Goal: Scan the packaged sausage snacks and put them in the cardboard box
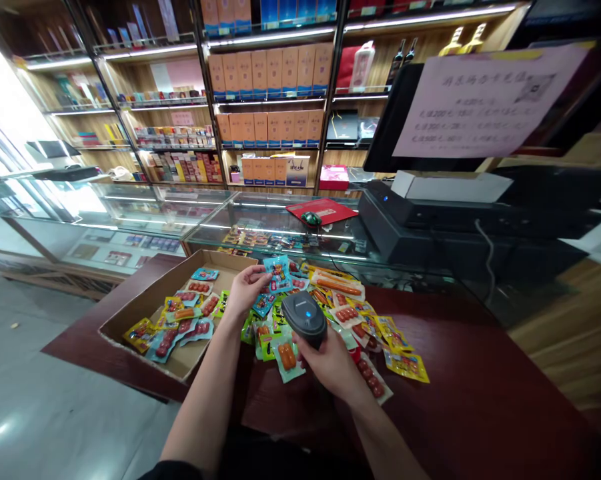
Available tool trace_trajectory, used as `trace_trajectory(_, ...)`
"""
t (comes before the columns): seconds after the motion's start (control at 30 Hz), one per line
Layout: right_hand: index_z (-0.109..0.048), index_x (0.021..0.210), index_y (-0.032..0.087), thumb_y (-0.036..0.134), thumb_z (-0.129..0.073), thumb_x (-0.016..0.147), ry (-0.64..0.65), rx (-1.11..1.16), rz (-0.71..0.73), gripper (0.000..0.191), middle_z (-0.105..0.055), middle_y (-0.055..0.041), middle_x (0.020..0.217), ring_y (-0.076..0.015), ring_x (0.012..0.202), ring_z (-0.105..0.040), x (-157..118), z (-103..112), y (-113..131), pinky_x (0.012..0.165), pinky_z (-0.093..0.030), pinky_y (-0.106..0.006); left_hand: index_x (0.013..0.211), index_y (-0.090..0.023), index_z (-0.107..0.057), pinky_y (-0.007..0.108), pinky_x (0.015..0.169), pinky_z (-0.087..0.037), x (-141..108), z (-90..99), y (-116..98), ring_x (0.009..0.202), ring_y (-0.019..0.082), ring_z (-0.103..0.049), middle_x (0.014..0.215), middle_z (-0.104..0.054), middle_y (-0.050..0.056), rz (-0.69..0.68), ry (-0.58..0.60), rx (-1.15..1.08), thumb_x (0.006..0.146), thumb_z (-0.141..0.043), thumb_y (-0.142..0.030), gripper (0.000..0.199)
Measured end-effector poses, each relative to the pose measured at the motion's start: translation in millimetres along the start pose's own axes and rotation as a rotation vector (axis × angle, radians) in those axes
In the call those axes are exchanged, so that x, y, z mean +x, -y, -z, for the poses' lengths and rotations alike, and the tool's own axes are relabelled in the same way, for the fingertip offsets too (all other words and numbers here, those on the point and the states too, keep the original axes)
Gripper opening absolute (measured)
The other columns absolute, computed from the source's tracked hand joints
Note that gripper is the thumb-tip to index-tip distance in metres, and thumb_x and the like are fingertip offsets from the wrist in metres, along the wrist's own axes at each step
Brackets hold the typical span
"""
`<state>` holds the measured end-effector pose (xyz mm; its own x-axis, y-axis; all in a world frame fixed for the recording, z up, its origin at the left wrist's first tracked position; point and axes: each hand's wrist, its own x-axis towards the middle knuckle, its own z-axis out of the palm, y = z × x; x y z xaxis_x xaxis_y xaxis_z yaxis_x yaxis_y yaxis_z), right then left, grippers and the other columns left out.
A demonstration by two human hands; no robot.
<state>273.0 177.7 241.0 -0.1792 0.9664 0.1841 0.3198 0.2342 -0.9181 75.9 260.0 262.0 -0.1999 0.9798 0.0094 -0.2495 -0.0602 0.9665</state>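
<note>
My left hand pinches a blue snack packet by its left edge, above a pile of packets. In my right hand is a dark grey handheld scanner with a blue light on top, its head towards the blue packet but apart from it. Around and under both hands lie sausage packets: an orange one in front, yellow ones to the right, and a long one behind. The cardboard box on the left holds several more packets.
The dark red table meets a glass counter with a red mat and a mouse. A monitor with a paper sign stands at the right above black equipment. Stocked shelves line the back.
</note>
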Motion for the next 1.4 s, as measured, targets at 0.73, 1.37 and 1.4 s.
trace_trajectory(0.73, -0.067, 0.093, 0.021, 0.039, -0.068, 0.075, -0.081, 0.055, -0.011, 0.025, -0.072, -0.0068, 0.074, -0.0278, 0.079, -0.069, -2, 4, -2, 0.061, -0.055, -0.034, 0.093, -0.015, -0.061, 0.025, 0.061, -0.052, 1, -7.7, -1, 0.062, 0.013, -0.063, 0.075, -0.07, 0.003, -0.024, 0.023, 0.03, 0.053, -0.085, -0.042, 0.053)
trace_trajectory(1.37, -0.06, 0.076, 0.021, 0.05, -0.069, 0.072, 0.041, 0.217, -0.173, 0.03, -0.063, -0.0018, 0.055, -0.019, 0.045, -0.058, 18, -4, -5, 0.045, -0.049, -0.033, 0.093, -0.013, -0.063, 0.029, 0.064, -0.055, -26, 83.5, -54, 0.066, 0.016, -0.068, 0.079, -0.072, 0.007, -0.18, -0.266, 0.031, 0.056, -0.085, -0.041, 0.051)
trace_trajectory(1.4, -0.06, 0.075, 0.021, 0.049, -0.069, 0.071, 0.047, 0.22, -0.178, 0.03, -0.062, -0.0019, 0.054, -0.0191, 0.045, -0.057, 21, -5, -3, 0.045, -0.049, -0.033, 0.094, -0.012, -0.064, 0.028, 0.063, -0.055, -28, 93.5, -57, 0.066, 0.016, -0.068, 0.081, -0.073, 0.008, -0.194, -0.311, 0.045, 0.056, -0.085, -0.041, 0.052)
